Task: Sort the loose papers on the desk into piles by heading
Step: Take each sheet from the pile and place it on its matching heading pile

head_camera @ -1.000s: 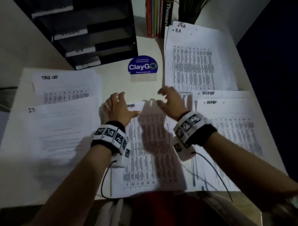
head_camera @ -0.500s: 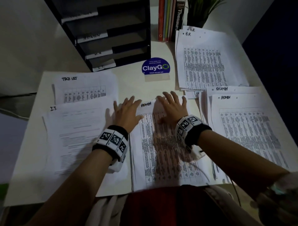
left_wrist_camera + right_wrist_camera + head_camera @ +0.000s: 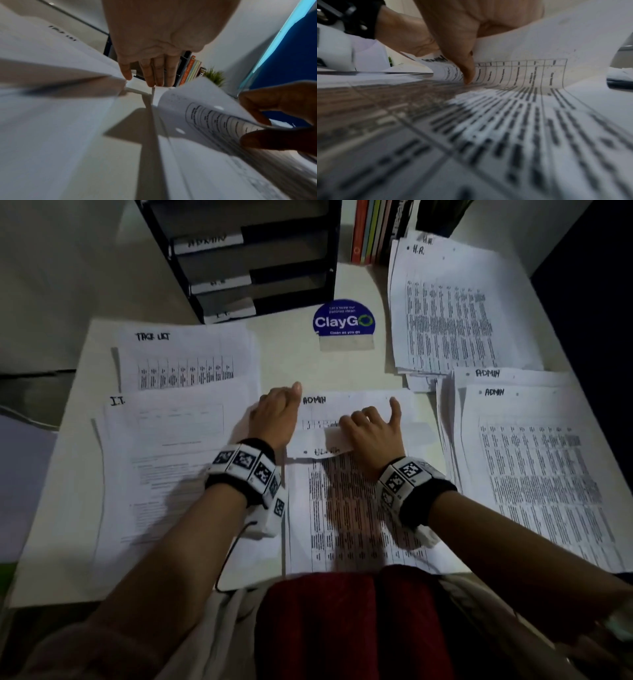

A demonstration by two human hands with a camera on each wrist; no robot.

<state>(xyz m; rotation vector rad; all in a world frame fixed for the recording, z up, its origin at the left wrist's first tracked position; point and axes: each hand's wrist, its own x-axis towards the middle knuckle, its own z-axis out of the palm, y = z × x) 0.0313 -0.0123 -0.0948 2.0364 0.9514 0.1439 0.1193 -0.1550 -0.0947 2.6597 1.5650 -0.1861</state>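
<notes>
Right hand point(image 3: 373, 436) pinches the far edge of the top sheet point(image 3: 342, 508) of the middle stack, thumb under and fingers over, curling that edge back toward the near side so the sheet's underside point(image 3: 322, 445) shows a faint handwritten heading, too blurred to read. Beneath the raised edge lies another sheet headed "ADMIN" point(image 3: 356, 405). Left hand point(image 3: 275, 414) rests at the left edge of the same stack, fingers pointing down with their tips on the paper edges and holding nothing, as the left wrist view shows point(image 3: 154, 75). To the left sits a pile headed "I.T." point(image 3: 171, 460), and beyond it, farther away, a pile headed "TASK LIST" point(image 3: 185, 357). To the right lies a pile headed "ADMIN" point(image 3: 534, 460), with an "H.R." pile point(image 3: 452, 309) at the far right. All rest on a white desk point(image 3: 294, 361). A blue "ClayGo" sign point(image 3: 343, 321) stands at the far middle, beside a black tray rack point(image 3: 253, 258) with labelled shelves and a row of books point(image 3: 376, 227).
</notes>
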